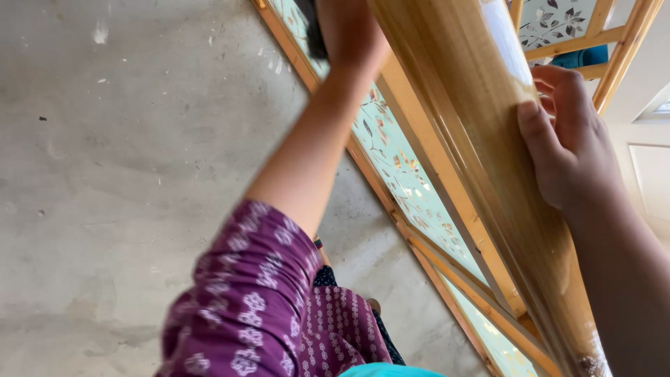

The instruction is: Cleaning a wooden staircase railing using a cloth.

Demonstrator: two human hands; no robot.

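Note:
A wooden window frame [481, 160] with pale green, leaf-patterned frosted glass panes [401, 164] runs diagonally across the view. My left hand [349, 31] reaches up to the top edge of the picture and is closed around a dark object [310, 28], mostly cut off, held against the glass. My right hand [565, 132] grips the edge of the wide wooden stile, fingers curled behind it and thumb on the front. My left arm wears a purple sleeve [244, 300] with white flower print.
A grey concrete floor [125, 174] with pale spots fills the left side. My foot [373, 305] shows below the frame. A second patterned pane [555, 21] and a white wall [645, 119] lie at the upper right.

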